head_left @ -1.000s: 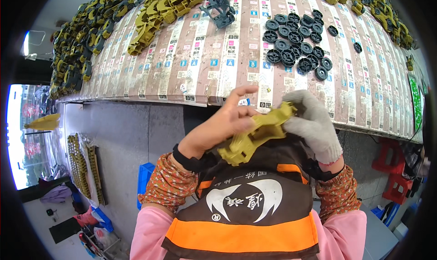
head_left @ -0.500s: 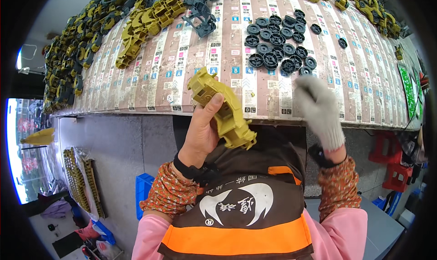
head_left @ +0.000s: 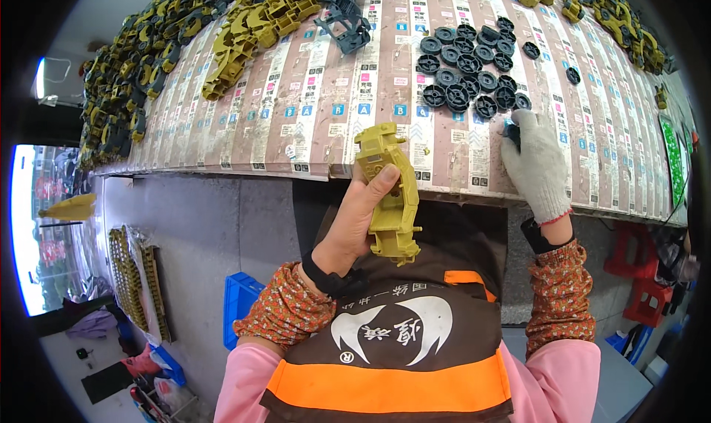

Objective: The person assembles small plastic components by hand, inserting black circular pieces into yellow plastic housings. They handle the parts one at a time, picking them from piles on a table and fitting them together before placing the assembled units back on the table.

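Observation:
A mustard-yellow plastic toy car body [head_left: 400,219] is gripped in my bare left hand [head_left: 358,214], tilted upright just off the table's near edge, with my thumb across its side. My right hand [head_left: 535,160], in a pale grey knit glove, is on the table at the near right of a cluster of black toy wheels [head_left: 469,64]. Its fingers are closed on one dark wheel [head_left: 512,132], mostly hidden by the glove. Two more black wheels lie apart, to the right of the cluster.
The table [head_left: 333,138] has a printed striped covering. A row of yellow car bodies [head_left: 259,27] and a dark grey chassis [head_left: 346,25] lie at the far side. Assembled toy cars [head_left: 122,90] pile up at the left. Red stools [head_left: 643,297] stand below, at right.
My right hand has come down to the wheels and closed on one. The yellow body in my left hand has moved right and turned more upright. The whole view has shifted slightly.

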Demonstrator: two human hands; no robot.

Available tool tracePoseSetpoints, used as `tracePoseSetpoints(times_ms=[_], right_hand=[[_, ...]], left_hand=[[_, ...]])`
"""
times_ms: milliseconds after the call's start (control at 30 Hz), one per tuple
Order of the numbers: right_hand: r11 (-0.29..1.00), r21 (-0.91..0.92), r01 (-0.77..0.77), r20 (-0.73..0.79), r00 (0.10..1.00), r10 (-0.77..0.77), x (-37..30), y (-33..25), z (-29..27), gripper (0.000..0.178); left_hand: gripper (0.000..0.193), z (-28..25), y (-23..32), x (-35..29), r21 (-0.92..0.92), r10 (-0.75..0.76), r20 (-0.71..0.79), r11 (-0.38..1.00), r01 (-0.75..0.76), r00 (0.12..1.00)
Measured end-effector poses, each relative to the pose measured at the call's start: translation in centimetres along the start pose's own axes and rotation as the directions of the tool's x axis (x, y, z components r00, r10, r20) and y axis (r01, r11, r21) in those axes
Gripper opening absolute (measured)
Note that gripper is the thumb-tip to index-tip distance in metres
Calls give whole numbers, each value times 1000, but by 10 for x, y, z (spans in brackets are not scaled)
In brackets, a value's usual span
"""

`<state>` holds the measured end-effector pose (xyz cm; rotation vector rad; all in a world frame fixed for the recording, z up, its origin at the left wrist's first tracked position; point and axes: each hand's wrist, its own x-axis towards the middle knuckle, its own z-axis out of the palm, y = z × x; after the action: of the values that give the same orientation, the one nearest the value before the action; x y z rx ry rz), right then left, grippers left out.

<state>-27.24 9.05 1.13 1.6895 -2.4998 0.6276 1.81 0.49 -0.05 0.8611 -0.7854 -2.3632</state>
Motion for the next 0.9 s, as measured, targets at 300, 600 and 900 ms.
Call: tracePoseSetpoints(times_ms=[300,600,900], right_hand=[[246,889,-385,397,918,1,-29,-78,-17,37],[31,865,-500,498,865,62,-44,-97,-2,38],[580,811,-77,70,997,35,-71,-95,7,40]], left_hand=[[69,16,-7,-9,134,32,39,990,-37,999],[87,21,-21,-8,323,236,132,908,-266,963],[97,11,-22,-3,755,280,263,536,-377,923]])
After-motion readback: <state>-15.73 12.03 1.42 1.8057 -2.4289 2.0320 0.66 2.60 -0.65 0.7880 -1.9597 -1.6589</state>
